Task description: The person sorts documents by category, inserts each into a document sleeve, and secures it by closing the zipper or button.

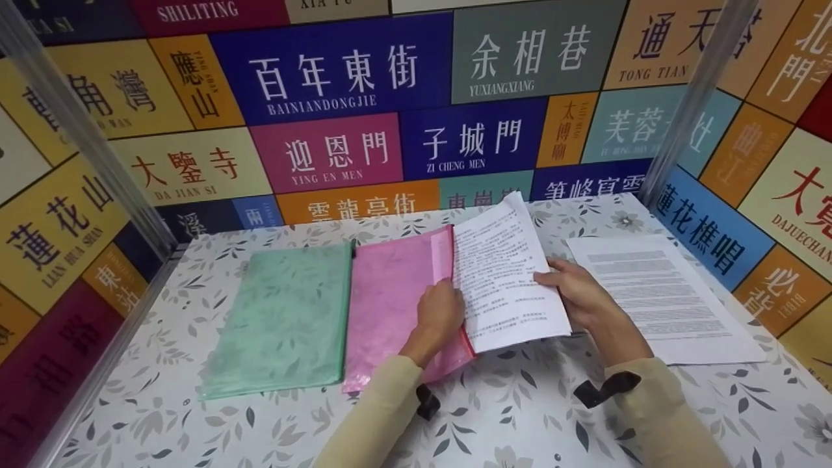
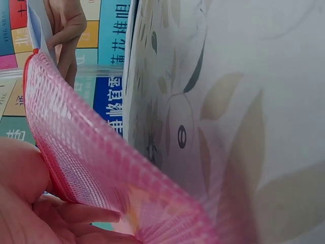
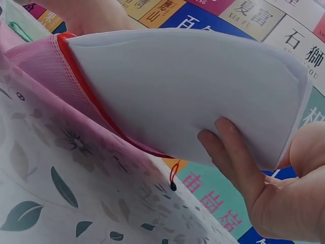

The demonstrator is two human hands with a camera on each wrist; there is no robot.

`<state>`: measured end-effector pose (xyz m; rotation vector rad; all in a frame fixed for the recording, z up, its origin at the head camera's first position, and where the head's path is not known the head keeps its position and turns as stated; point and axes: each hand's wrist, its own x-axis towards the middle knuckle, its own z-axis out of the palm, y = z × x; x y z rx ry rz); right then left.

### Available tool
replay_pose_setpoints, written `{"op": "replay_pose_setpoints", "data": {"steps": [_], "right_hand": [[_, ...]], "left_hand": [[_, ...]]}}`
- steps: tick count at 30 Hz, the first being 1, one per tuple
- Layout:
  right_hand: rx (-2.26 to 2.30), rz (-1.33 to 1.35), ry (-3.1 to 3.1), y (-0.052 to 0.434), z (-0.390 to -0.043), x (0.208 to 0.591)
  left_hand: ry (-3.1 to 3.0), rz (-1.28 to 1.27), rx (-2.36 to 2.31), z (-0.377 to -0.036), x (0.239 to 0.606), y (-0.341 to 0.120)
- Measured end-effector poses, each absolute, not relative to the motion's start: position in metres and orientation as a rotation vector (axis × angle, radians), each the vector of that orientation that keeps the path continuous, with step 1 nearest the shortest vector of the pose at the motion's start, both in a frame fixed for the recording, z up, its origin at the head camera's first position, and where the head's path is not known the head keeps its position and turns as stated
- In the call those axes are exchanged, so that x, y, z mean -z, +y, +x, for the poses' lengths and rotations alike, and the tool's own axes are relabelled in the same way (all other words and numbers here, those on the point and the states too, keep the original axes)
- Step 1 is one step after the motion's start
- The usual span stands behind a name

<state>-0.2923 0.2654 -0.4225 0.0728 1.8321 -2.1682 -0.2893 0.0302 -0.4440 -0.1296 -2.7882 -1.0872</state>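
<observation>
Left hand (image 1: 439,318) pinching pink mesh zip pouch (image 1: 396,299) mouth open; right hand (image 1: 580,296) gripping printed paper stack (image 1: 504,273). Keep mouth wide, feed corner first imo.

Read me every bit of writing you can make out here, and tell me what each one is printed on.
"BAINIANDONGJIE", blue wall panel.
"YUXIANGXIANG", grey wall panel.
"YING EN MEN", pink wall panel.
"ZI CHENG MEN", dark blue wall panel.
"DA JIAN SI", cream wall panel.
"TONG TIAN", tan wall panel.
Print on the sheets going into the pink pouch, held by the left hand and right hand, and on the loose page: too small to read.
</observation>
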Motion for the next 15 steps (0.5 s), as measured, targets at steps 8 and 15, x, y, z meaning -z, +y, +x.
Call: {"op": "replay_pose_setpoints", "data": {"steps": [8, 15], "right_hand": [[2.142, 0.063, 1.923, 0.260, -0.295, 0.418], [2.064, 0.052, 2.039, 0.252, -0.299, 0.410]], "left_hand": [[-2.797, -0.131, 1.069, -0.290, 0.442, 0.033], [-2.764, -0.140, 1.002, -0.290, 0.443, 0.034]]}}
